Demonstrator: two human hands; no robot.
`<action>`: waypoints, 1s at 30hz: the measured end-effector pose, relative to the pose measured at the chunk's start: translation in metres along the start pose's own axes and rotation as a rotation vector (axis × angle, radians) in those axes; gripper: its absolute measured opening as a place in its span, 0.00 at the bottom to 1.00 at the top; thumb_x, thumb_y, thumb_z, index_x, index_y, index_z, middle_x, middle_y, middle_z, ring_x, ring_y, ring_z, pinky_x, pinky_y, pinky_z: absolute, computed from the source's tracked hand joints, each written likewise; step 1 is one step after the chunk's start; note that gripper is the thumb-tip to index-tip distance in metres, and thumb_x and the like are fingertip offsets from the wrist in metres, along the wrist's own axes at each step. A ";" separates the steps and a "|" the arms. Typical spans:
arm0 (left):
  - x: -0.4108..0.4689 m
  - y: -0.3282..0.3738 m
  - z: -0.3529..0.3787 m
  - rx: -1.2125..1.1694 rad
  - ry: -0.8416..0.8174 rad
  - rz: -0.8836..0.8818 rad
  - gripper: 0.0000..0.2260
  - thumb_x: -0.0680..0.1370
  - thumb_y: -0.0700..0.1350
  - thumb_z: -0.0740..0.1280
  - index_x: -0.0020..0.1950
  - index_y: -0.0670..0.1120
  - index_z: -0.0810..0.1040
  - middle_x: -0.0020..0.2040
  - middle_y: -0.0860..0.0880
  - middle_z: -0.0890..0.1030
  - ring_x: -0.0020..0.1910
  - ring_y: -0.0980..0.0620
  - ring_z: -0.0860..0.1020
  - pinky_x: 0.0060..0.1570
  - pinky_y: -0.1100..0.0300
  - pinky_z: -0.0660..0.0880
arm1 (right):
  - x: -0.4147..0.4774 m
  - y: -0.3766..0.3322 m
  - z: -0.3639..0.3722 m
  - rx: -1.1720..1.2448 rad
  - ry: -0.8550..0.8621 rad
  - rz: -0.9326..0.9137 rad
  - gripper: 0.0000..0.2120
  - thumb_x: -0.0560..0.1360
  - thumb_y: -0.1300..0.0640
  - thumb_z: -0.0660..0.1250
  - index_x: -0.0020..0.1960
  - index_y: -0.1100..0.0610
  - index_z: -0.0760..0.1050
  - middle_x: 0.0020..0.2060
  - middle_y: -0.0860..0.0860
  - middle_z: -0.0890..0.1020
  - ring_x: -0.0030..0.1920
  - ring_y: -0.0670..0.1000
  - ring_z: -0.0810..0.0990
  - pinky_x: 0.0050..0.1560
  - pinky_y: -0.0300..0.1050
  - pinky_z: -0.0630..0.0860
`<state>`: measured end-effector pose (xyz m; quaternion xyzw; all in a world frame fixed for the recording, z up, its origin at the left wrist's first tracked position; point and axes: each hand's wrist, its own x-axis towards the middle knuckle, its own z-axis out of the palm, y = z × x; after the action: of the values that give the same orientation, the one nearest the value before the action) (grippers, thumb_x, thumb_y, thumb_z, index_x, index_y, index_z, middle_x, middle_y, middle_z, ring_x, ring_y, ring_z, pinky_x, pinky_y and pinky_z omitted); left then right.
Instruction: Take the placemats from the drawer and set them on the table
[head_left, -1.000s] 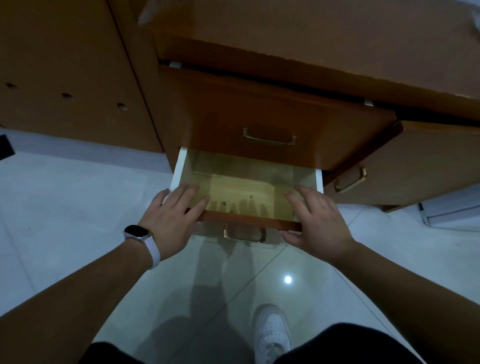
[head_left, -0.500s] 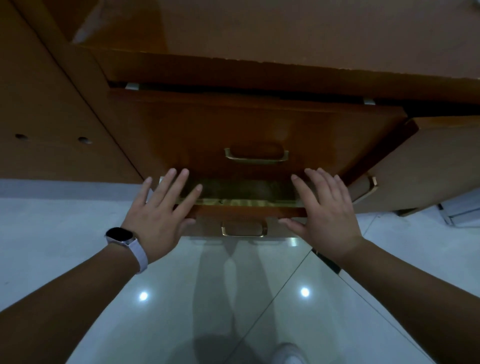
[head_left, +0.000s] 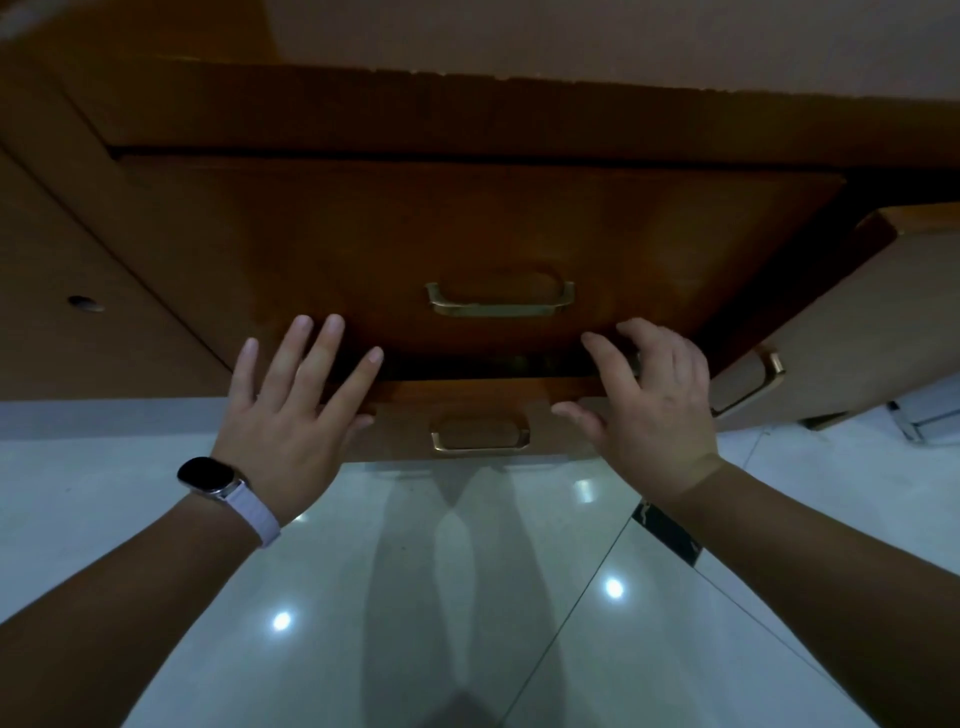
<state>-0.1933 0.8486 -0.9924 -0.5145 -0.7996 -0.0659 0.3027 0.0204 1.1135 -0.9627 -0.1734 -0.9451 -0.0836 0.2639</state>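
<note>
Head view: loose-fingered and empty, left hand (head_left: 283, 415) and right hand (head_left: 652, 410) press the lower drawer (head_left: 467, 397) front, apparently to close it.

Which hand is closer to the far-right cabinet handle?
Right. The right hand is just left of that handle; the left hand is across the lower drawer, much farther left.

lower drawer (head_left: 467, 397) inside: dark, hidden | right cabinet front (head_left: 857, 322): cut off
</note>
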 end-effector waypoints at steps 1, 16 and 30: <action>0.003 0.000 0.001 -0.001 0.010 -0.003 0.27 0.79 0.53 0.65 0.76 0.49 0.63 0.76 0.39 0.58 0.79 0.43 0.47 0.72 0.37 0.50 | 0.002 -0.001 0.001 -0.004 0.010 0.013 0.29 0.73 0.39 0.69 0.65 0.58 0.72 0.60 0.62 0.71 0.59 0.64 0.70 0.61 0.65 0.70; 0.011 -0.001 0.020 0.010 0.098 0.023 0.29 0.79 0.49 0.68 0.77 0.51 0.61 0.80 0.46 0.43 0.79 0.43 0.45 0.73 0.37 0.48 | 0.009 -0.008 0.016 0.042 0.051 0.072 0.21 0.74 0.44 0.69 0.57 0.59 0.77 0.52 0.63 0.77 0.54 0.60 0.70 0.55 0.61 0.72; 0.003 0.020 -0.004 -0.105 -0.012 -0.048 0.25 0.74 0.45 0.66 0.71 0.46 0.68 0.73 0.37 0.67 0.72 0.37 0.63 0.67 0.36 0.60 | 0.007 -0.027 -0.001 0.097 -0.038 0.059 0.16 0.73 0.51 0.67 0.56 0.59 0.78 0.51 0.58 0.79 0.52 0.60 0.77 0.57 0.56 0.69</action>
<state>-0.1756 0.8583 -0.9914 -0.5108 -0.8088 -0.1122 0.2689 0.0051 1.0902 -0.9599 -0.1896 -0.9474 -0.0268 0.2563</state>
